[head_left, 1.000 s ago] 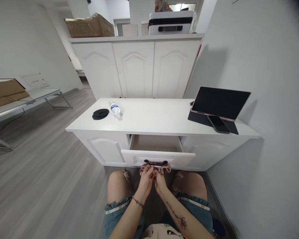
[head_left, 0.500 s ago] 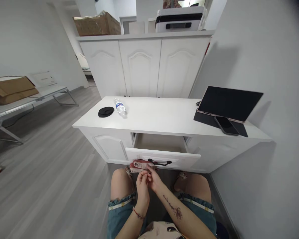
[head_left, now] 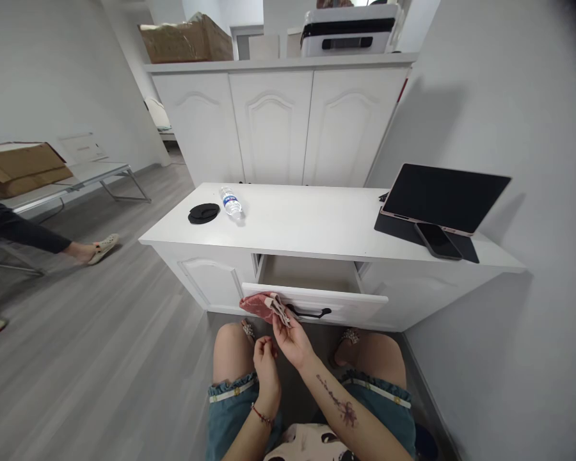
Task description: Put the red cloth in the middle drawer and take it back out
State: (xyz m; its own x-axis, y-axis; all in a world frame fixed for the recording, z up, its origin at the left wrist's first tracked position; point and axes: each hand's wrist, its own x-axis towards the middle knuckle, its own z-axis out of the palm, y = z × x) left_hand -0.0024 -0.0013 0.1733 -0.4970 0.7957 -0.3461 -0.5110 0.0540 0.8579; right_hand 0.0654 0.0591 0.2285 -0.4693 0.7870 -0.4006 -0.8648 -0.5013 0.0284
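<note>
The right hand (head_left: 294, 338) holds a small red cloth bag (head_left: 258, 303) in its fingers (head_left: 284, 319) by the near front of the open white drawer (head_left: 317, 296), while the left hand (head_left: 267, 358) curls just beside it, and I cannot tell if it holds anything.

Two hands: one left hand (head_left: 266, 358) and one right hand (head_left: 292, 336). One red patterned cloth (head_left: 256, 303). One open drawer (head_left: 312, 274) with one black handle (head_left: 312, 314). The white surface (head_left: 312, 224) carries five things: one water bottle (head_left: 231, 203), one black round lid (head_left: 204, 212), one tablet (head_left: 446, 197), one phone (head_left: 436, 241) and one black mat (head_left: 392, 228). One tall cabinet (head_left: 278, 63) with three panelled doors (head_left: 271, 125), topped by one printer (head_left: 348, 31) and one cardboard box (head_left: 187, 41). A second cardboard box (head_left: 22, 163) lies on one folding bench (head_left: 96, 171), making two boxes. Two beaded sandals (head_left: 246, 329) on the person's own feet; one pale sandal (head_left: 103, 246) on another person's foot
</note>
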